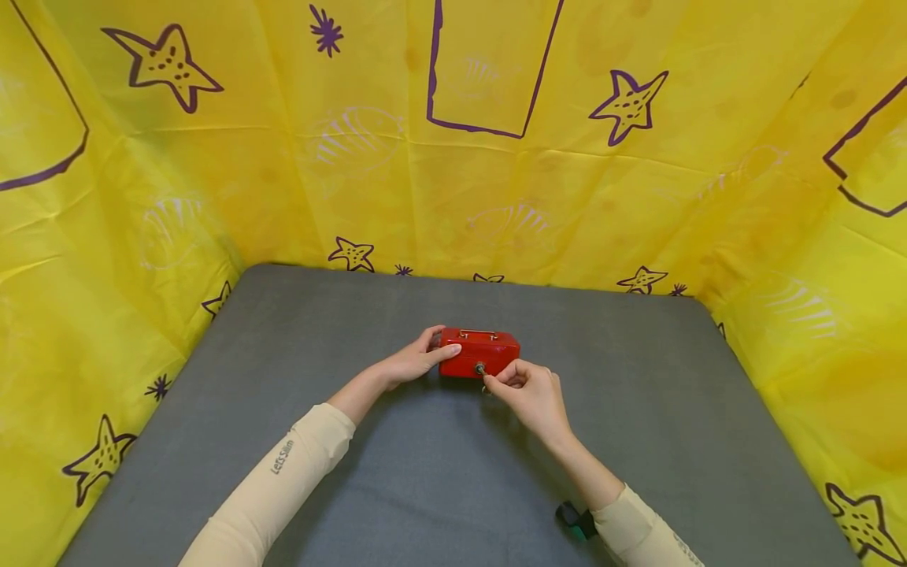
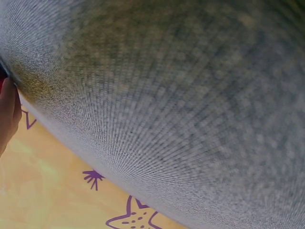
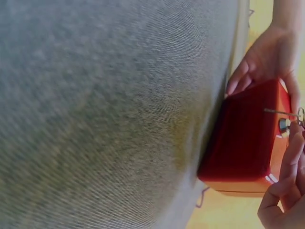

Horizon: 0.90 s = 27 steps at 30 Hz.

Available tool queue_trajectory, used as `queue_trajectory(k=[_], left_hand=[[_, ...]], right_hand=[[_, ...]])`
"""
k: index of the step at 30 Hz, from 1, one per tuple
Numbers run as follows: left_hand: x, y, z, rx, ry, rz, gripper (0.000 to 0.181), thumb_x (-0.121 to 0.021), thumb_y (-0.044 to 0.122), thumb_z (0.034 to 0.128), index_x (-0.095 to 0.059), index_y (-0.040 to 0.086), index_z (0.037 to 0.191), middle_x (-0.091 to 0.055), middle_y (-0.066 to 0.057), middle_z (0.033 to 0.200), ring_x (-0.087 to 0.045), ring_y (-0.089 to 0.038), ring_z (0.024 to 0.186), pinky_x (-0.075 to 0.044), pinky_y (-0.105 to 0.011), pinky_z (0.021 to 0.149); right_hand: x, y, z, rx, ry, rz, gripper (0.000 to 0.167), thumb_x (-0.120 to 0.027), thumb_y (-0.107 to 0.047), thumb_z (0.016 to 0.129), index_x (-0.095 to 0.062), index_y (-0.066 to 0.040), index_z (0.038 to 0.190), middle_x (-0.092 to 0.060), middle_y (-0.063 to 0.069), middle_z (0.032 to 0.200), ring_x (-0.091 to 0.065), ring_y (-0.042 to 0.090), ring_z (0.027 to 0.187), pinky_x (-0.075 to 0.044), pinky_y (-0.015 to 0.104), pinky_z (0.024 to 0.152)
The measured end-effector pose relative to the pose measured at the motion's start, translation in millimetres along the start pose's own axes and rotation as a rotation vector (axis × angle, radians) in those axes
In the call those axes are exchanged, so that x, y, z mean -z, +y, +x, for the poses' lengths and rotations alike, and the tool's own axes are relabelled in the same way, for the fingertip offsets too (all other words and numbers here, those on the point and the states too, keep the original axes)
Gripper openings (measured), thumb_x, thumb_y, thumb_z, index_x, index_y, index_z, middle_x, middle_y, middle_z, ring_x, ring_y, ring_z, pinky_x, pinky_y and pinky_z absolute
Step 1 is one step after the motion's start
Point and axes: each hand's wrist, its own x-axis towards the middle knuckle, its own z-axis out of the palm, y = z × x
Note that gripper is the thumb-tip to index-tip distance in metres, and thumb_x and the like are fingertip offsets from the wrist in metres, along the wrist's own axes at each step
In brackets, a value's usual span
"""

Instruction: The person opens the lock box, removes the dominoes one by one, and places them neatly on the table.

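Note:
A small red cash box (image 1: 460,364) with a metal handle (image 1: 479,333) on its lid stands closed on the grey table. My left hand (image 1: 414,361) grips its left end, thumb on the front face and fingers behind. The round lock (image 1: 479,368) sits in the front. There my right hand (image 1: 531,394) pinches a key between thumb and fingertips, the key mostly hidden by them. In the right wrist view a metal ring (image 3: 301,114) and a thin metal piece (image 3: 276,111) hang beside the lock. Only a sliver of the left hand (image 2: 7,114) shows in the left wrist view.
Grey cloth covers the tabletop (image 1: 425,488). A dark strap with a green part (image 1: 577,521) is beside the right forearm. Yellow curtains (image 1: 368,189) with starfish drawings rise at the back and both sides.

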Motion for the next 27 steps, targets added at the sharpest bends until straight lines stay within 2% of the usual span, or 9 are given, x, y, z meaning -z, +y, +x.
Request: queue_trajectory(k=[11,17,27], left_hand=[[0.6,0.2,0.0,-0.006,-0.002,0.006,0.087,-0.057,0.054,0.0925,-0.015,0.009,0.154,-0.031,-0.018,0.151,-0.032,-0.034,0.137,-0.025,-0.055,0.111],[0.6,-1.3,0.0,-0.01,-0.005,0.003,0.084,-0.057,0.052,0.0937,-0.016,0.009,0.153,-0.032,-0.018,0.151,-0.033,-0.033,0.136,-0.025,-0.054,0.112],[0.2,-0.4,-0.4,-0.004,0.001,-0.001,0.085,-0.059,0.052,0.0926,-0.017,0.01,0.153,-0.033,-0.016,0.15,-0.034,-0.032,0.135,-0.026,-0.054,0.111]], right_hand=[[0.7,-6.9,1.6,0.099,0.019,-0.041,0.018,-0.082,-0.026,0.08,-0.069,-0.019,0.07,-0.066,-0.013,0.064,-0.061,0.006,0.056,-0.05,0.026,0.054],[0.9,-8.3,1.0,0.161,0.049,-0.116,0.019,-0.082,-0.022,0.08,-0.068,-0.019,0.067,-0.063,-0.015,0.061,-0.056,0.003,0.052,-0.049,0.025,0.05],[2.8,-11.3,2.5,0.167,0.075,-0.227,0.023,-0.081,-0.025,0.078,-0.065,-0.022,0.063,-0.06,-0.016,0.058,-0.053,0.002,0.051,-0.046,0.025,0.048]])
